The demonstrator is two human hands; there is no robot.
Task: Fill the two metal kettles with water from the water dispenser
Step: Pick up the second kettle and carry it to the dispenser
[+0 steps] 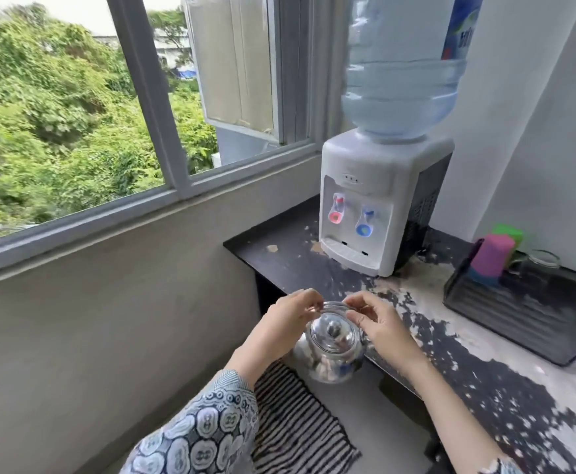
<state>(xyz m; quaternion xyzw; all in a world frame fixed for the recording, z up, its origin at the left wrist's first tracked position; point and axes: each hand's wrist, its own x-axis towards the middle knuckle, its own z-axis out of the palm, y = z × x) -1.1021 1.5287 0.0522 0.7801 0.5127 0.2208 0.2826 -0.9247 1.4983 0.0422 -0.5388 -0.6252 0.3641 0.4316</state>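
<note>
You hold one metal kettle in the air, low and in front of the water dispenser, just off the near edge of the dark counter the dispenser stands on. Kettle sits upright, lid on, round knob facing up at you. Its thin arched handle is raised above the lid.

Your left hand is on the left end of that handle, fingers curled and pinching it from the side. Your right hand mirrors it on the right end, fingertips curled onto the handle, thumb side toward the lid. Kettle body hangs directly below and between both hands, closer to you than the dispenser taps. Only this one kettle shows.

Dispenser: white body, big blue water bottle inverted on top, red tap on its left, blue tap on its right, drip tray below them. Kettle is well short of the taps, not under either.

Right of the dispenser, a black dish rack on the same counter holds a pink cup, a green one behind it, and a clear glass. Counter surface is badly peeled, pale patches all over. Left of the dispenser, an open window with green trees outside. Below the kettle, a striped mat lies on the floor. Your left sleeve is patterned blue and white.
</note>
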